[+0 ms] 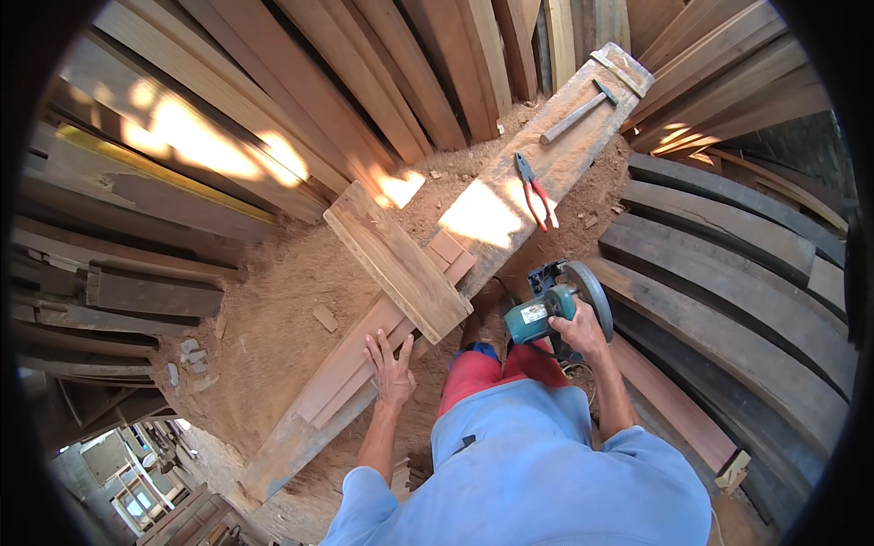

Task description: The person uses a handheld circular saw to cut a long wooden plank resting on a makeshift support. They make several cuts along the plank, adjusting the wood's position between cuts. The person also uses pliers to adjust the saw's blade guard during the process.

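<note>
My right hand (575,328) grips a teal circular saw (537,314), held beside the long sawdusty plank (500,203). My left hand (390,369) rests with fingers apart on or against pale reddish boards (350,359) lying along that plank, left of the saw. A shorter brown board (396,264) lies crosswise over them, just above my left hand. Farther up the plank are pliers with red handles (536,196) and a hammer with a metal handle (578,116), near a thin cross strip (620,74).
Stacked planks (428,73) surround me at the top and left, and greyed boards (719,264) fill the right side. Sawdust and wood scraps (273,318) cover the floor. Assorted lumber and a brighter area (137,473) show at the lower left.
</note>
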The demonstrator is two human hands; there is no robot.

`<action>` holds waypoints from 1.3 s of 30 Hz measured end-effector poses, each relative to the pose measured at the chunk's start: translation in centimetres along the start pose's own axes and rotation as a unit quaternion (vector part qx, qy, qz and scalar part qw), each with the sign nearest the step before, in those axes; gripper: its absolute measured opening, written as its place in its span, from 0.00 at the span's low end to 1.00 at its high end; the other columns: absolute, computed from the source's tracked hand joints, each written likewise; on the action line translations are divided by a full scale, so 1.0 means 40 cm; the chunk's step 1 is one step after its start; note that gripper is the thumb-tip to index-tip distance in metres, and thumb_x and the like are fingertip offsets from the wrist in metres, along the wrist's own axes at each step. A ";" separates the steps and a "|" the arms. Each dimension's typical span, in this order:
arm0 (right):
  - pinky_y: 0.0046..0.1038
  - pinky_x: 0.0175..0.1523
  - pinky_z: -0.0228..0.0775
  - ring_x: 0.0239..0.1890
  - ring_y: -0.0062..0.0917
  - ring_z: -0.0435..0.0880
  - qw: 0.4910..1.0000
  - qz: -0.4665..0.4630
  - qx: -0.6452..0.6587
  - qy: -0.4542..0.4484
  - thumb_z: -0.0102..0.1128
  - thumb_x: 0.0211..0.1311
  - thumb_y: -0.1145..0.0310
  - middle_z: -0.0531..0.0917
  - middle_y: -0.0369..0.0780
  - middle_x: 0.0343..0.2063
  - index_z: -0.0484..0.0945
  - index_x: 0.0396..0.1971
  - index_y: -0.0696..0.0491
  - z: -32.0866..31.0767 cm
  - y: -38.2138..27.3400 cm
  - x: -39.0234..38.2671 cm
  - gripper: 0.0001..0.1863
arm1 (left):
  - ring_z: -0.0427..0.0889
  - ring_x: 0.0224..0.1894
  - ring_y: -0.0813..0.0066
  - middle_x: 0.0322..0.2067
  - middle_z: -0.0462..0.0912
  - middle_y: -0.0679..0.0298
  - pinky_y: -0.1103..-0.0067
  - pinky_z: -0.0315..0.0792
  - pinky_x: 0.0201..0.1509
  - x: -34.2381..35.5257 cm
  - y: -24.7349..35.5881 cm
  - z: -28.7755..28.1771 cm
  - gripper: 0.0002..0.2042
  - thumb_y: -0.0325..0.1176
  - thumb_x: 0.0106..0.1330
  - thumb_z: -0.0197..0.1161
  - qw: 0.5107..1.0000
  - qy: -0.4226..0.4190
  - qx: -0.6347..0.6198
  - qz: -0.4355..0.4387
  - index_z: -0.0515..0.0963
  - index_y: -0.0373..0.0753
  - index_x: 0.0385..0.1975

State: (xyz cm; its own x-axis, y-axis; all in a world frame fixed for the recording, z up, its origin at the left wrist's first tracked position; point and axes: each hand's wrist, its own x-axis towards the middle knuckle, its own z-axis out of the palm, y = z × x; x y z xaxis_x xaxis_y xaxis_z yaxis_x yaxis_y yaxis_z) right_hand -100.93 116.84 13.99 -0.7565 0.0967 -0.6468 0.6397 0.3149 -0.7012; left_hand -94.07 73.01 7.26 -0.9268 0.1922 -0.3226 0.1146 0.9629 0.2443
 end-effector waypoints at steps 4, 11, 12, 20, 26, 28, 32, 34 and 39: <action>0.28 0.29 0.69 0.24 0.19 0.76 1.000 -0.029 0.006 0.006 0.67 0.56 0.67 0.79 0.36 0.28 0.80 0.45 0.60 -0.039 0.006 -0.026 0.18 | 0.37 0.80 0.23 0.80 0.42 0.35 0.35 0.39 0.79 -0.010 0.026 -0.018 0.47 0.27 0.51 0.69 0.999 0.031 -0.035 0.001 0.62 0.56 0.78; 0.40 0.54 0.77 0.44 0.40 0.88 0.998 -0.046 -0.031 0.010 0.68 0.55 0.65 0.87 0.51 0.37 0.80 0.48 0.65 -0.096 -0.025 -0.112 0.24 | 0.37 0.82 0.29 0.80 0.42 0.35 0.40 0.40 0.81 0.000 0.067 -0.056 0.49 0.37 0.52 0.72 0.991 0.011 -0.110 -0.079 0.58 0.50 0.79; 0.40 0.55 0.77 0.44 0.41 0.88 0.998 -0.047 -0.038 0.008 0.69 0.55 0.64 0.87 0.51 0.37 0.80 0.48 0.65 -0.099 -0.026 -0.124 0.24 | 0.37 0.82 0.30 0.80 0.42 0.35 0.40 0.41 0.81 0.003 0.076 -0.064 0.49 0.38 0.53 0.72 0.989 0.014 -0.108 -0.097 0.57 0.50 0.80; 0.43 0.57 0.76 0.49 0.49 0.88 0.993 -0.054 -0.105 -0.003 0.68 0.56 0.62 0.87 0.57 0.42 0.79 0.52 0.65 -0.060 -0.037 -0.189 0.27 | 0.76 0.62 0.56 0.58 0.78 0.49 0.61 0.64 0.74 0.025 0.230 -0.137 0.35 0.30 0.65 0.68 0.933 0.123 -0.338 -0.015 0.63 0.38 0.72; 0.48 0.57 0.76 0.52 0.56 0.86 0.974 -0.020 -0.217 -0.055 0.68 0.59 0.60 0.86 0.62 0.45 0.76 0.56 0.63 0.005 -0.082 -0.208 0.29 | 0.84 0.54 0.65 0.55 0.82 0.52 0.68 0.80 0.57 0.025 0.544 -0.082 0.49 0.49 0.74 0.69 0.569 -0.226 -0.774 -0.161 0.40 0.38 0.80; 0.52 0.57 0.75 0.51 0.58 0.85 0.966 -0.044 -0.247 -0.058 0.67 0.62 0.59 0.85 0.62 0.45 0.72 0.60 0.62 0.034 -0.090 -0.206 0.31 | 0.82 0.57 0.64 0.57 0.81 0.53 0.61 0.79 0.61 0.024 0.607 -0.062 0.43 0.51 0.73 0.69 0.416 -0.260 -0.843 -0.222 0.52 0.39 0.78; 0.54 0.56 0.75 0.50 0.60 0.85 0.945 -0.038 -0.306 -0.108 0.67 0.62 0.60 0.86 0.63 0.43 0.67 0.61 0.61 0.092 -0.104 -0.204 0.32 | 0.81 0.60 0.61 0.58 0.81 0.55 0.57 0.77 0.66 0.049 0.635 -0.026 0.33 0.54 0.71 0.71 0.289 -0.240 -0.904 -0.202 0.69 0.42 0.67; 0.54 0.56 0.76 0.50 0.59 0.86 0.925 -0.043 -0.347 -0.152 0.65 0.63 0.62 0.86 0.63 0.42 0.67 0.58 0.63 0.109 -0.114 -0.198 0.29 | 0.81 0.60 0.59 0.58 0.81 0.56 0.58 0.76 0.67 0.057 0.631 -0.003 0.28 0.54 0.70 0.71 0.272 -0.232 -0.900 -0.249 0.75 0.43 0.61; 0.53 0.57 0.78 0.51 0.57 0.87 0.891 -0.070 -0.391 -0.218 0.58 0.65 0.67 0.86 0.62 0.46 0.69 0.56 0.66 0.141 -0.120 -0.169 0.24 | 0.82 0.57 0.57 0.52 0.84 0.54 0.57 0.76 0.67 0.065 0.630 0.060 0.25 0.54 0.69 0.70 0.249 -0.170 -0.901 -0.313 0.79 0.41 0.54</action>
State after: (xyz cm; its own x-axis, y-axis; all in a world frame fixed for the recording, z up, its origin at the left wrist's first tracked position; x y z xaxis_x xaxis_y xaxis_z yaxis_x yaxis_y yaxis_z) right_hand -98.10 109.34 20.03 -0.5868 -0.3178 -0.7448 0.1236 0.8738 -0.4702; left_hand -92.76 98.21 10.37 -0.4432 0.4113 -0.7965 -0.6440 -0.7641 -0.0362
